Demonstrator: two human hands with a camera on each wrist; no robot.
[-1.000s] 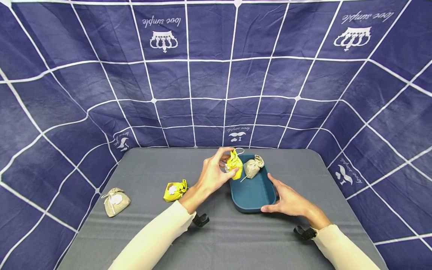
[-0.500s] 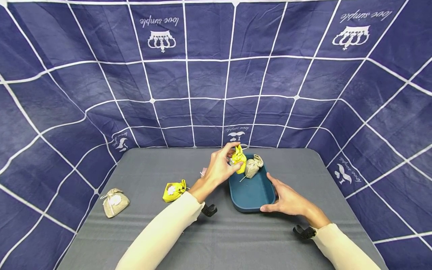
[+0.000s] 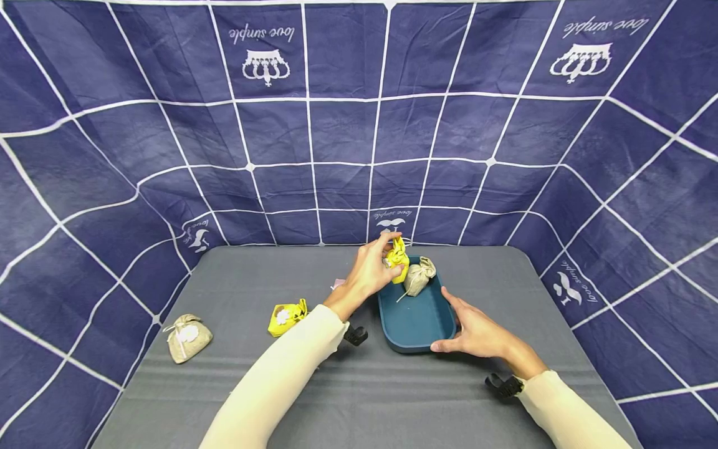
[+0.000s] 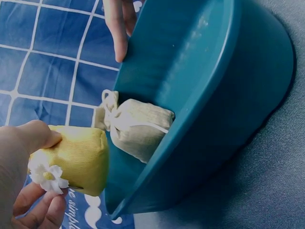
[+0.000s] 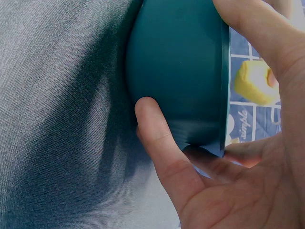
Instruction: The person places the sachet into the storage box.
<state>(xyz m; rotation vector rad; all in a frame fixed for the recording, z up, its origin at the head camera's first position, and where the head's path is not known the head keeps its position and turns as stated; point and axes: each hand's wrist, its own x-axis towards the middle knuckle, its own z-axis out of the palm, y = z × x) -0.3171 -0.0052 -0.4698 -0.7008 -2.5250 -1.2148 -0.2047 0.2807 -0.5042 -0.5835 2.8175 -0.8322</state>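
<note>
My left hand (image 3: 371, 267) pinches a yellow drawstring pouch (image 4: 83, 160) with a white flower on it. The pouch hangs upright over the far left end of a deep blue plastic box (image 3: 417, 324) with rounded corners. Inside that box, at its far end, lies a beige drawstring pouch (image 4: 141, 126), just beside the yellow one. My right hand (image 3: 477, 330) holds the box round its near right corner, thumb on the near rim and fingers along the right side. In the right wrist view, fingers (image 5: 159, 138) press against the outer wall.
Another yellow pouch (image 3: 283, 318) with a white flower lies left of my left forearm. Farther left is a second beige pouch (image 3: 187, 338). A small pinkish item (image 3: 338, 284) shows partly behind my left wrist. A blue checked cloth (image 3: 348, 131) stands round the grey tabletop (image 3: 359, 399).
My left hand has carried the yellow pouch a little to the right and away from me, towards the box's far end. My right hand stays on the box.
</note>
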